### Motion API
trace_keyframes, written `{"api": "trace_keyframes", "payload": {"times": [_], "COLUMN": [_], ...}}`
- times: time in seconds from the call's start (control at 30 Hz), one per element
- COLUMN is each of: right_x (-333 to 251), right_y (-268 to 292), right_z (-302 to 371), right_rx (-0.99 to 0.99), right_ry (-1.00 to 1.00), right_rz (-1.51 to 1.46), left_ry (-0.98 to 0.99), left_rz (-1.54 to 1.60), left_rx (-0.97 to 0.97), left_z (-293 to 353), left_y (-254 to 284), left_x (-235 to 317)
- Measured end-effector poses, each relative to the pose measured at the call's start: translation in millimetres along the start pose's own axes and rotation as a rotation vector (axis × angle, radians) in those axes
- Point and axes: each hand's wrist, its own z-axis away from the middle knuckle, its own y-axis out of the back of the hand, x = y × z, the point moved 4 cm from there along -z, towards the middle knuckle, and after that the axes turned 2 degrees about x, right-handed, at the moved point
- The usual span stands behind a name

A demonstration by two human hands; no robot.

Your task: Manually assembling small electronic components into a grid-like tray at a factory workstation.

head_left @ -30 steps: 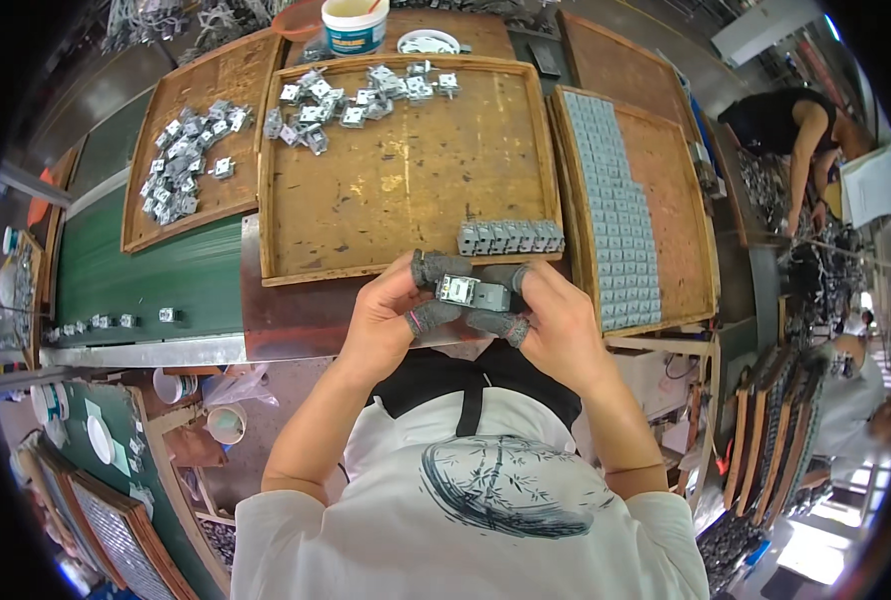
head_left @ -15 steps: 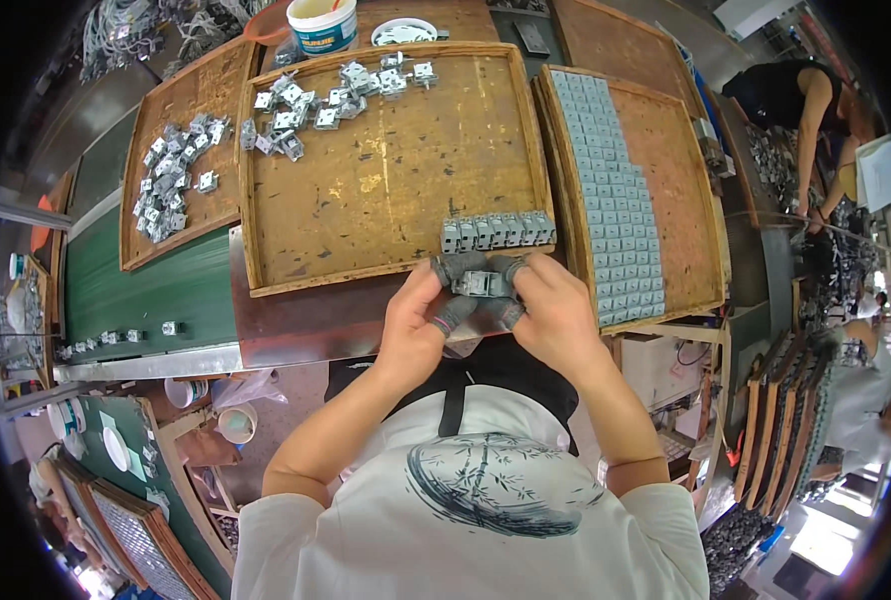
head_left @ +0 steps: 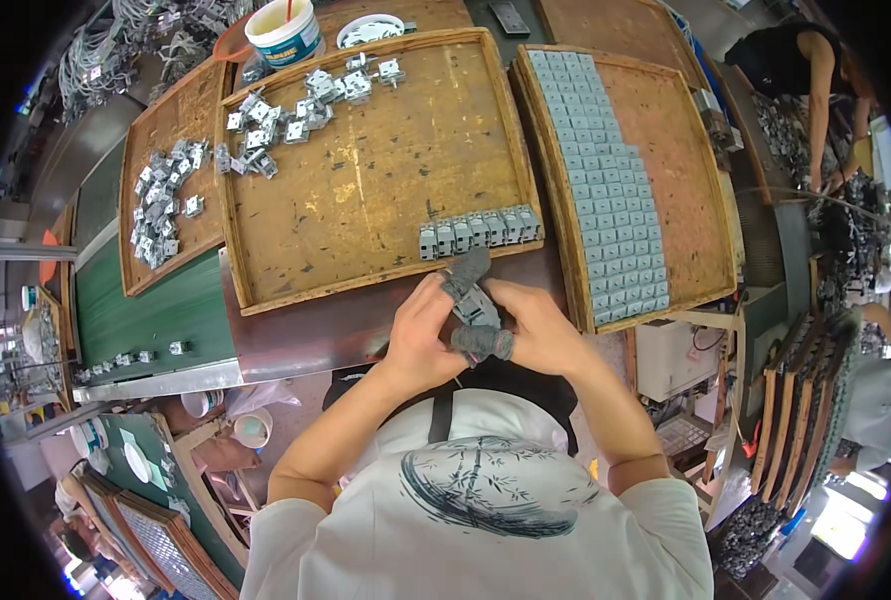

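Note:
In front of my body, just off the near edge of a wooden tray [head_left: 341,290], my left hand [head_left: 421,335] and my right hand [head_left: 536,328] both grip a small grey boxy metal-and-plastic part [head_left: 477,306]. It is tilted, and the fingers cover much of it. Grey wraps sleeve several of my fingertips. Just beyond the hands, a row of similar grey parts [head_left: 481,232] stands side by side in the tray's near right corner. Loose silvery parts [head_left: 301,118] lie heaped at that tray's far left.
On the right, another wooden tray [head_left: 701,190] holds close rows of grey blocks [head_left: 606,190]. A left tray [head_left: 194,95] holds more loose parts, beside a green conveyor belt [head_left: 151,325] carrying several. A white bucket [head_left: 286,45] stands behind. A co-worker [head_left: 806,85] bends over parts at far right.
The grey part has turned from lying level to a steep tilt between my fingers. My left fingers have shifted above and below it. The whole view has swung slightly.

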Motion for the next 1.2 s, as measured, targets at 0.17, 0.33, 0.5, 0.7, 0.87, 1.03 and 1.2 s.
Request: {"api": "trace_keyframes", "payload": {"times": [0.17,0.33,0.5,0.7,0.87,1.03,1.2], "right_x": [10,17,75,258,296,246,243], "right_y": [-3,1,87,215,216,200,223], "right_z": [0,-7,-60,-99,-109,-122,-105], "right_rx": [-0.179,-0.279,0.139,0.467,0.389,0.366,0.659], "right_ry": [-0.043,-0.127,-0.218,-0.644,-0.554,-0.697,-0.565], "right_rz": [-0.105,-0.047,0.073,0.506,0.146,-0.165,-0.351], "left_ry": [-0.229,-0.161,0.052,0.743,0.752,0.472,0.384], "left_rz": [-0.091,-0.056,-0.348,0.516,0.132,0.009,-0.757], "left_rx": [0.012,-0.091,0.059,-0.168,-0.470,-0.549,0.163], "left_z": [-9,-12,-29,-31,-52,-52,-123], "left_y": [-3,-6,36,54,33,45,133], "left_x": [11,-9,-37,-146,-145,-148,-131]}}
